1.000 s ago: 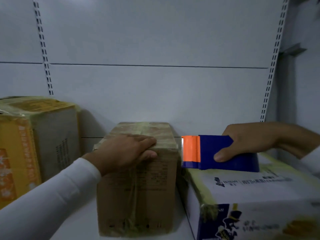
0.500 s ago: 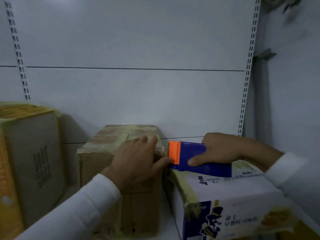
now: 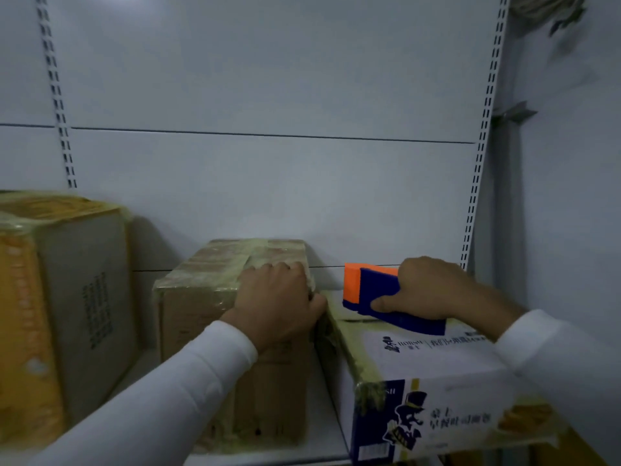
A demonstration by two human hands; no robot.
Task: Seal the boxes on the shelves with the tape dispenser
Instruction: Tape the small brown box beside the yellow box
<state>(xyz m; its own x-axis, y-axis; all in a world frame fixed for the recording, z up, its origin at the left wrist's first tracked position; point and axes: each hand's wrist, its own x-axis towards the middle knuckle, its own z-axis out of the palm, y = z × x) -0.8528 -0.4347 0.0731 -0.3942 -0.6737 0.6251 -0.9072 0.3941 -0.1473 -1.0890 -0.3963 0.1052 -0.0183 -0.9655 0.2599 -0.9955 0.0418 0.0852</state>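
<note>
Cardboard brown box (image 3: 232, 297): left hand (image 3: 275, 301) gripping its right edge, steadying; right hand (image 3: 433, 290) clasping tape dispenser (image 3: 376, 297), readying on white box (image 3: 437, 371)

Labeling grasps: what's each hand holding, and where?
Right hand grips the tape dispenser by its blue rear body. Left hand grips the brown box top right edge.
</note>
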